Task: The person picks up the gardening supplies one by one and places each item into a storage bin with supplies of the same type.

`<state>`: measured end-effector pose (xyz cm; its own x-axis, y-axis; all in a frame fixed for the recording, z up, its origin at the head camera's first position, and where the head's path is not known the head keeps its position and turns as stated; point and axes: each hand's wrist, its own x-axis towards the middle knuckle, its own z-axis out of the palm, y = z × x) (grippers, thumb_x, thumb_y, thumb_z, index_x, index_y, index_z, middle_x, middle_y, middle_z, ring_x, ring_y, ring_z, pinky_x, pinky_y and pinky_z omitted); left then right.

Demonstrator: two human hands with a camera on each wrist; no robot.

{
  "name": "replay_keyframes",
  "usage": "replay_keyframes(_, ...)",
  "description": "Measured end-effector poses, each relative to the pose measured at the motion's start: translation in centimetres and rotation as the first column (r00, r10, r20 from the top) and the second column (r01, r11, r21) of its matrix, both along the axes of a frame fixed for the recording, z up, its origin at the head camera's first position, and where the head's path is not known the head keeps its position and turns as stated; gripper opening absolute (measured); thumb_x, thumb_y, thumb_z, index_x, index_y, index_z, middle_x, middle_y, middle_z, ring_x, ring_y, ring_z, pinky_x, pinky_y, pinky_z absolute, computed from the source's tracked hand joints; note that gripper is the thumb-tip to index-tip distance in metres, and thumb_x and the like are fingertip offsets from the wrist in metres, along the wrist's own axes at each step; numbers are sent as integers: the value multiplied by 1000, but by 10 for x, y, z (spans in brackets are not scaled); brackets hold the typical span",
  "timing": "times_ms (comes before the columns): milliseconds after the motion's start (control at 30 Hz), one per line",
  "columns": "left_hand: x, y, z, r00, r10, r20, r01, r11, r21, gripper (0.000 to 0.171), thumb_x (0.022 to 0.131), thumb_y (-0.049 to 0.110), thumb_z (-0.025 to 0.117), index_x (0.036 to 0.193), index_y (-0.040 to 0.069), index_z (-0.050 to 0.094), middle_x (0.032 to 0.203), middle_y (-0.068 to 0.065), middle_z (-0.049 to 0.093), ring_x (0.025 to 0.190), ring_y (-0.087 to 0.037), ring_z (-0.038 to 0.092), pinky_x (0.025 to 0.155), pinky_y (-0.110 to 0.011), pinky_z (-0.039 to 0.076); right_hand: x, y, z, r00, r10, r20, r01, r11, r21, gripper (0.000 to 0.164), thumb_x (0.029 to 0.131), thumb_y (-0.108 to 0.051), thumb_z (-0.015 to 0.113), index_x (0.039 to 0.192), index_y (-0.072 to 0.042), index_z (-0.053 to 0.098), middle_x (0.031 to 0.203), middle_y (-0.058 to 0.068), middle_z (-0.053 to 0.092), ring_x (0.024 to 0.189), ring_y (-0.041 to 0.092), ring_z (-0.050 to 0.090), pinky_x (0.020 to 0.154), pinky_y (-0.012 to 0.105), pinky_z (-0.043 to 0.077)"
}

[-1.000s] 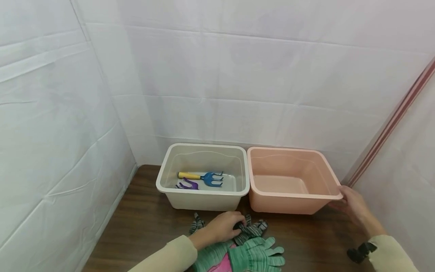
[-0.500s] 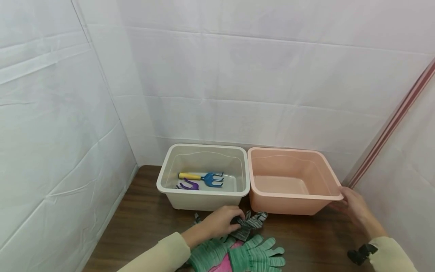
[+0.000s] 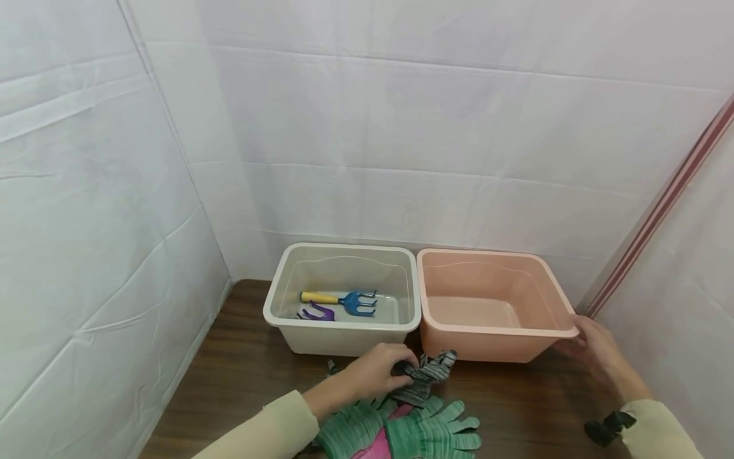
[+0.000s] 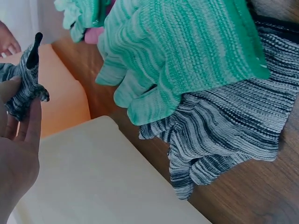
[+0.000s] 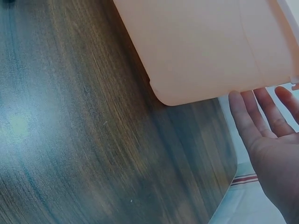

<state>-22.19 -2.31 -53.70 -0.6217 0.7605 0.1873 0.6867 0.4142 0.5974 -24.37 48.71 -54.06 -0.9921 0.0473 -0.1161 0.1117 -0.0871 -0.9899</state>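
Note:
My left hand (image 3: pixel 373 373) pinches a black-and-grey striped knit glove (image 3: pixel 427 376), bunched up between thumb and fingers above the pile. In the left wrist view this glove (image 4: pixel 27 86) hangs crumpled at the fingertips. Below lie green striped gloves (image 3: pixel 430 430) with a pink patch (image 3: pixel 375 446), and another black-and-grey glove (image 4: pixel 224 126) lies partly under a green one. At the far right, my right hand (image 3: pixel 596 347) touches the side of the peach basin (image 3: pixel 493 347) by its rim; its fingers (image 5: pixel 243 114) look fairly straight.
The off-white basin (image 3: pixel 344 338) stands left of the peach one, nearly touching it. Inside are a blue hand rake with yellow handle (image 3: pixel 321 298) and a purple pronged tool (image 3: pixel 318 312). White sheeting (image 3: pixel 367 127) hangs behind and beside the brown wooden table (image 3: pixel 229 376).
My left hand has lifted the black-and-grey glove slightly up and away from the pile, uncovering more of the green gloves. The right hand and both basins have stayed put.

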Motion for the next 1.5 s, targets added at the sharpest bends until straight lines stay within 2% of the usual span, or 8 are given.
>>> replay_keyframes(367,-4,0,6,1000,6,-15,-6,1000,4,21,97,17,81,117,17,74,115,9,72,107,0,64,92,-20,55,1,-3,1,1000,8,5,-8,999,-46,19,113,-27,53,116,-22,71,114,-13,72,103,10,73,89,48,62)
replay_keyframes(533,-6,2,7,999,8,-41,-7,1000,20,22,97,18,81,118,16,74,115,8,72,108,0,64,91,-16,53,3,-4,1,1000,-4,-2,4,998,-66,22,113,-25,53,112,-23,74,113,-12,74,102,10,73,87,47,63)
replay_keyframes(733,-6,4,10,997,16,-76,-15,1000,22,22,97,21,80,118,17,75,115,8,73,108,0,64,92,-13,51,6,-5,3,999,-29,24,29,1000,7,16,112,-31,56,114,-25,71,111,-16,72,101,8,73,87,44,63)
replay_keyframes(800,-6,5,12,997,13,-77,-11,1000,23,22,98,21,80,119,16,75,115,8,73,109,0,65,92,-14,51,8,-5,4,999,-27,20,26,1000,12,17,112,-30,55,114,-23,71,109,-15,72,99,7,73,86,44,64)
replay_keyframes(1033,-5,8,21,998,8,-60,-6,999,44,21,98,20,80,118,16,75,114,8,72,106,1,64,91,-13,51,7,-3,5,999,5,-44,-8,998,-66,29,114,-19,49,107,-18,77,106,-7,76,94,11,75,83,43,64)
replay_keyframes(1133,-5,9,26,998,7,-62,-3,999,53,22,98,21,79,119,15,75,114,8,73,106,1,64,91,-13,51,5,-4,5,999,-11,-38,9,999,-50,28,115,-20,48,108,-18,75,105,-8,75,92,12,76,82,44,64)
replay_keyframes(1367,-5,9,34,997,16,-76,-11,998,69,23,100,24,77,121,15,74,117,7,74,109,-1,66,94,-15,52,5,-8,6,999,-43,-27,45,997,57,21,113,-27,53,112,-19,71,104,-13,71,91,10,75,82,43,64)
replay_keyframes(1500,-6,10,39,996,9,-93,-1,996,93,22,100,21,77,121,15,74,115,6,74,105,0,65,91,-15,52,8,-7,4,998,-33,-51,33,999,1,23,114,-22,52,110,-17,74,104,-9,72,90,11,75,81,43,65)
